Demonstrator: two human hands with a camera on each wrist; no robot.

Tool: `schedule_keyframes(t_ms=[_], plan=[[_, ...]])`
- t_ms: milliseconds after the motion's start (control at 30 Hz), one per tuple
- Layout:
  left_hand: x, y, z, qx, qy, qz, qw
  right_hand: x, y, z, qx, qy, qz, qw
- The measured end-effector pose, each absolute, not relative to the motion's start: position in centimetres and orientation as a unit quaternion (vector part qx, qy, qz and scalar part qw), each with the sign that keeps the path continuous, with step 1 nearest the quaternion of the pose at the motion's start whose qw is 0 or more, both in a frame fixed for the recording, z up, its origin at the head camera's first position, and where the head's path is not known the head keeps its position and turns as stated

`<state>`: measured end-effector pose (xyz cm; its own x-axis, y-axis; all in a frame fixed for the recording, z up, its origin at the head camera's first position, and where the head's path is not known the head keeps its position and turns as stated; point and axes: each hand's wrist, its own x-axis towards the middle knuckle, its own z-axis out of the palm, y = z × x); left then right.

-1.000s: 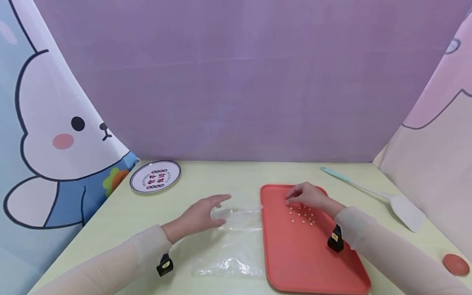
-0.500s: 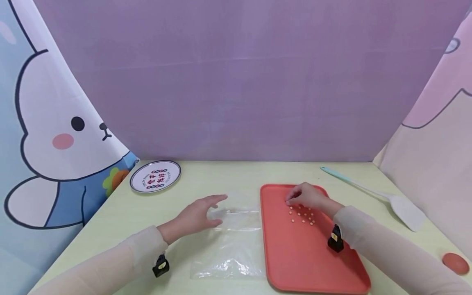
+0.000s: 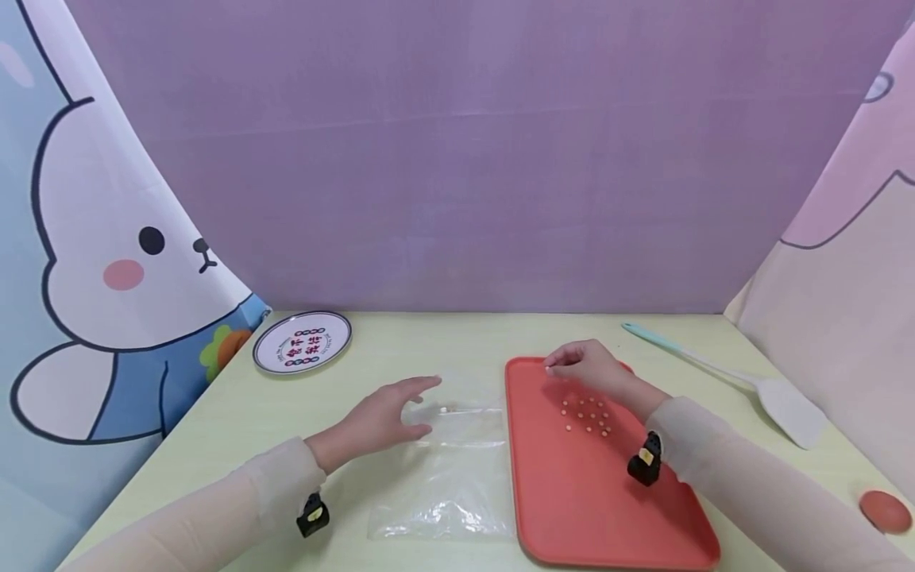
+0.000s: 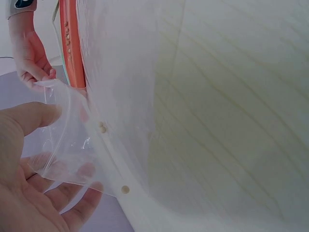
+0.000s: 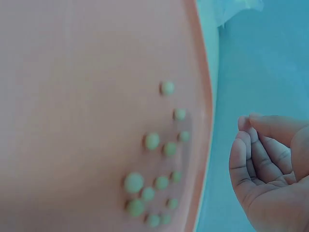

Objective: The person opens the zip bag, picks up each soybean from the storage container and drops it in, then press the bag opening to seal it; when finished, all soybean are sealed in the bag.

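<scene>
Clear plastic bag [image 3: 446, 492] lies flat on the table, its mouth edge lifted near my left hand [image 3: 379, 425]. The left thumb and fingers are spread wide at that mouth, touching the film; several fingers show through it in the left wrist view. Few soybeans [image 4: 125, 189] sit at the bag there. My right hand [image 3: 589, 369] is raised above the far end of the red tray [image 3: 572, 500], thumb and index tips together. A pale speck, seemingly a soybean, shows between them in the head view. Several more soybeans [image 5: 152, 141] lie scattered on the tray.
A white plate [image 3: 275, 349] with red lettering stands at the back left. To the right lies a spatula [image 3: 786, 409] with a turquoise handle. A small round red object [image 3: 885, 511] sits near the right edge. A purple backdrop [image 3: 457, 159] closes off the rear.
My right hand has lifted off the tray and shifted slightly left and away, with the pale speck at its fingertips. The left hand drew back a little, then stayed still.
</scene>
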<state>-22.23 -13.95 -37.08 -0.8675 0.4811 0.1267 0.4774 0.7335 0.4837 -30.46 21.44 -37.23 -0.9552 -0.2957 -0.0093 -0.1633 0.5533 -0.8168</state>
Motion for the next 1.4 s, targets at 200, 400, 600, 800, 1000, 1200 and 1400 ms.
schedule_keyframes(t_ms=[200, 400, 600, 800, 1000, 1200, 1400], plan=[[-22.2, -13.9, -37.0, 0.259, 0.932, 0.253, 0.002, -29.7, 20.0, -36.1, -0.140, 0.874, -0.461, 0.070], [-22.2, -13.8, -37.0, 0.268, 0.931, 0.248, -0.005, -29.0, 18.1, -35.0, -0.169, 0.858, -0.479, 0.078], [-22.2, -13.7, -37.1, 0.270, 0.931, 0.246, -0.004, -28.4, 15.8, -34.3, -0.200, 0.841, -0.496, 0.087], [-22.4, -13.5, -37.0, 0.265, 0.932, 0.246, -0.004, -28.1, 13.7, -34.0, -0.222, 0.833, -0.498, 0.091], [-22.4, -13.3, -37.0, 0.268, 0.931, 0.249, -0.004, -27.9, 12.3, -33.8, -0.244, 0.830, -0.494, 0.091], [-22.4, -13.4, -37.1, 0.267, 0.931, 0.249, -0.008, -27.7, 12.4, -33.8, -0.247, 0.840, -0.478, 0.076], [-22.4, -13.5, -37.1, 0.267, 0.930, 0.251, -0.009, -27.9, 13.7, -33.6, -0.225, 0.857, -0.460, 0.062]])
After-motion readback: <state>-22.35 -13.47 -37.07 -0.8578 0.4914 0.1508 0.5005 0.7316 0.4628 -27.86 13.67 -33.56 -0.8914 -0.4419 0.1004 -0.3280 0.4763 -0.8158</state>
